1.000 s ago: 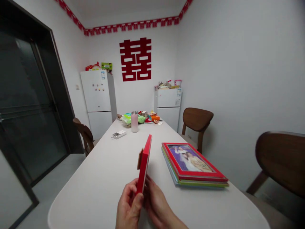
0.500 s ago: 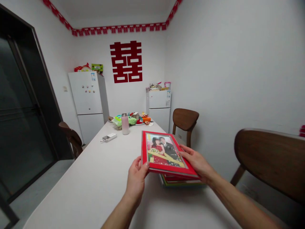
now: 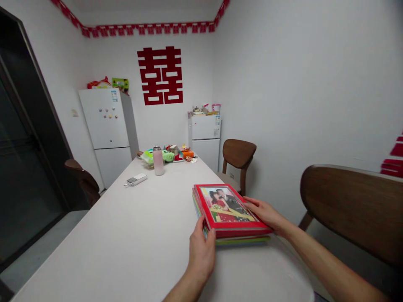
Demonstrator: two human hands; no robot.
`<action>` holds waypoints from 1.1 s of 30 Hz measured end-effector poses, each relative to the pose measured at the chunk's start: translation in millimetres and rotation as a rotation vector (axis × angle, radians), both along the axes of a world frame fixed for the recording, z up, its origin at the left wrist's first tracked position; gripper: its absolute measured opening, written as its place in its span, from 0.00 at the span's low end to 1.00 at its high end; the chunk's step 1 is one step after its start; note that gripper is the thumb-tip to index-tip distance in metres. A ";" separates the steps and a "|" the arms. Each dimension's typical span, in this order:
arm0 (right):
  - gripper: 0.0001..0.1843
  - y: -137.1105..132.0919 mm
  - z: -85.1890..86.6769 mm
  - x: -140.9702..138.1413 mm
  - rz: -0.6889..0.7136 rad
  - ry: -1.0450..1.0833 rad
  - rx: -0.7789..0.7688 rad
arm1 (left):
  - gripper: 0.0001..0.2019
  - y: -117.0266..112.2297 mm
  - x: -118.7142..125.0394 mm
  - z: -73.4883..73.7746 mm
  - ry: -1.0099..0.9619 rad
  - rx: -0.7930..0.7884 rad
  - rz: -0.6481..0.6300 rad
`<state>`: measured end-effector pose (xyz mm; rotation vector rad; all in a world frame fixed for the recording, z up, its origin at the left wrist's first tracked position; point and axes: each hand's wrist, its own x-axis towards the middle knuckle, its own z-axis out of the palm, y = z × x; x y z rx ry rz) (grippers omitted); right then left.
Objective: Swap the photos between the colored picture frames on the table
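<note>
A red photo album [image 3: 228, 205], with a couple's wedding picture on its cover, lies flat on a stack of books or albums [image 3: 244, 241] whose green and blue edges show below. My left hand [image 3: 202, 249] holds the album at its near left corner, thumb and fingers on the edge. On the far side my right hand [image 3: 263, 216] is closed around its right edge, with some fingers over the cover; the fingertips underneath are hidden. The stack rests on the white table [image 3: 151, 235] near its right side.
A pink bottle [image 3: 158, 161] and a small silver-white device [image 3: 136, 180] stand farther along the table, before a pile of snack packages [image 3: 166, 156]. Wooden chairs [image 3: 239, 153] line the right side, one close by [image 3: 349, 201]. Two white fridges [image 3: 108, 126] stand behind.
The red album has come down and right, from held tilted above the stack to lying on top of it. Both hands moved with it, and the camera view shifted slightly.
</note>
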<state>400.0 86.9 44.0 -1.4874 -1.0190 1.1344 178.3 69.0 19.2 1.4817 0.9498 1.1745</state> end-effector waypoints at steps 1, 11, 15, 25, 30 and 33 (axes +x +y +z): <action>0.25 -4.1 -1.4 0.5 0.019 0.034 -0.029 | 0.22 -2.4 -1.0 0.4 0.041 -0.007 0.001; 0.22 -2.5 -9.2 -51.6 0.045 0.101 -0.009 | 0.28 11.5 -41.9 -3.3 0.196 0.060 -0.002; 0.24 24.1 -5.6 -102.9 0.110 0.043 0.073 | 0.26 40.8 -82.2 -8.7 0.231 0.054 0.105; 0.20 88.2 -12.6 -176.2 0.120 -0.178 0.193 | 0.24 86.2 -149.2 -16.4 0.279 0.013 0.359; 0.25 99.3 -12.5 -175.9 -0.036 -0.307 0.207 | 0.14 87.1 -163.4 -9.2 0.210 -0.016 0.475; 0.32 89.2 5.0 -177.9 -0.139 -0.378 0.252 | 0.20 80.5 -167.3 14.7 0.120 0.000 0.561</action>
